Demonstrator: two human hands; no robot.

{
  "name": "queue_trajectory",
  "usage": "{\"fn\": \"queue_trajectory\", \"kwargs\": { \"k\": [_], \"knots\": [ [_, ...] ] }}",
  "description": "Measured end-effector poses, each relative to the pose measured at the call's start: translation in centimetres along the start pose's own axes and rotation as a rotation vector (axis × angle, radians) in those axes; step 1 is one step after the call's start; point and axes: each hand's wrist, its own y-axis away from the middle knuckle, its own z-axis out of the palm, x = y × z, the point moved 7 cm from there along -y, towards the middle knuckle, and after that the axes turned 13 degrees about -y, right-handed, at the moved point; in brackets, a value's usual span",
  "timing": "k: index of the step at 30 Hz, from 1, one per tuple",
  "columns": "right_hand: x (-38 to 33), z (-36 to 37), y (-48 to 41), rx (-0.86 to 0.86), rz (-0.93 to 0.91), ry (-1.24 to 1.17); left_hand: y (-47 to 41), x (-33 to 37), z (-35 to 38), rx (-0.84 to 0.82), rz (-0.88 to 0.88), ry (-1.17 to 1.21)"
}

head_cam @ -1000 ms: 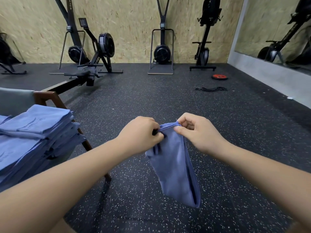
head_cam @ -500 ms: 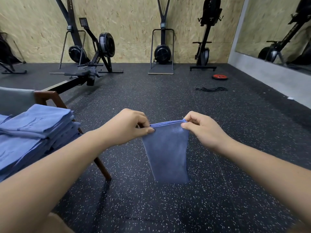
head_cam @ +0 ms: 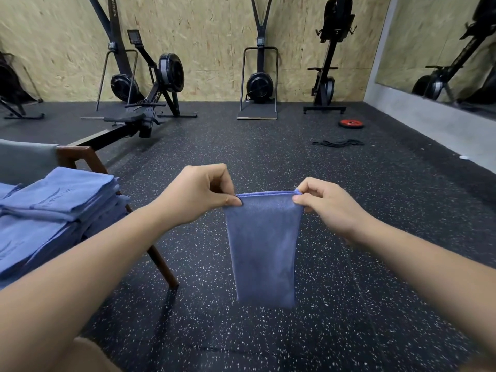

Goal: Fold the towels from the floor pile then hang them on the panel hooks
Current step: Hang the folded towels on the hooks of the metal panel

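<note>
A folded blue towel hangs straight down in front of me above the dark speckled floor. My left hand pinches its top left corner between thumb and fingers. My right hand pinches the top right corner, and the top edge is stretched flat between the two. A stack of folded blue towels lies on a chair at my left. No floor pile and no panel hooks are in view.
A rowing machine stretches across the floor behind the chair. More exercise machines stand along the chipboard wall. A red weight plate and a black band lie on the floor at the right, below a wall mirror.
My hands have moved apart, pulling the bunched towel's top edge out flat and wide. The towel now hangs as a smooth rectangle instead of a crumpled, twisted drape.
</note>
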Motion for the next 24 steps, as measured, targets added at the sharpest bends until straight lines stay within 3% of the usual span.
{"fn": "queue_trajectory", "kwargs": {
  "k": [10,14,21,24],
  "knots": [
    [-0.7,4.4,1.6,-0.218,-0.014,0.236,0.7,3.3,3.3,-0.172,0.122,0.003],
    [-0.2,7.1,1.6,-0.267,-0.025,0.108,0.6,4.2,3.9,-0.18,0.146,0.033],
    [-1.0,7.1,0.5,-0.244,-0.113,0.149,0.5,2.2,5.3,-0.137,0.039,0.377],
    [-2.0,6.2,0.5,-0.259,-0.142,0.22,1.1,2.1,7.3,-0.265,-0.005,0.496]
  ]
}}
